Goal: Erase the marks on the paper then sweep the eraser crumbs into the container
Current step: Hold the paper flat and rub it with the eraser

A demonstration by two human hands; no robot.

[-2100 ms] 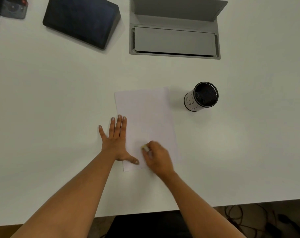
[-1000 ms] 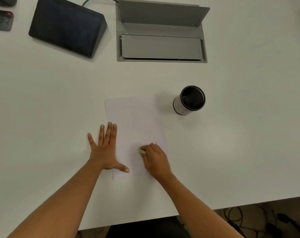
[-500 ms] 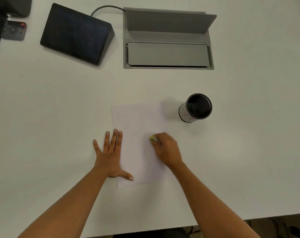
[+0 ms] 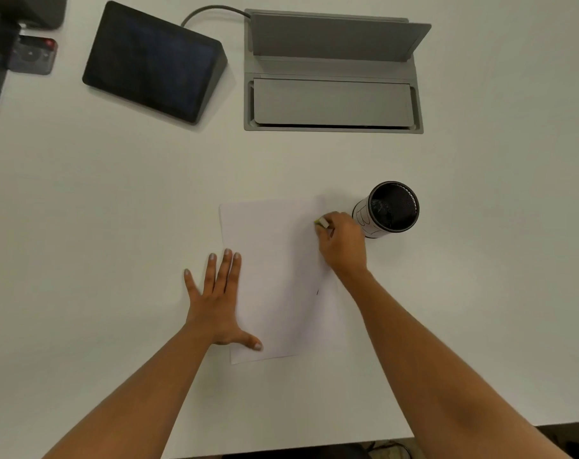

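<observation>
One white table (image 4: 82, 210) holds one sheet of paper (image 4: 275, 260); one black cup (image 4: 389, 210) stands just beside its far right corner. The left hand (image 4: 215, 303) lies flat, fingers spread, on the paper's left edge. The right hand (image 4: 342, 243) pinches one eraser (image 4: 322, 222), mostly hidden, at the paper's far right. One faint mark (image 4: 317, 292) shows; crumbs cannot be made out.

Office or meeting room. Broad, smooth white table (image 4: 82, 210). Set flush into the far side: grey rectangular cable box (image 4: 333, 104) with hinged lid raised. Left of it: dark wedge-shaped touchscreen console (image 4: 152, 61), grey cable (image 4: 212, 11) running from its back toward the box. Far left corner: small dark device with a red button (image 4: 33, 56). Right of centre: black mesh cylindrical desk cup (image 4: 389, 208), upright.
</observation>
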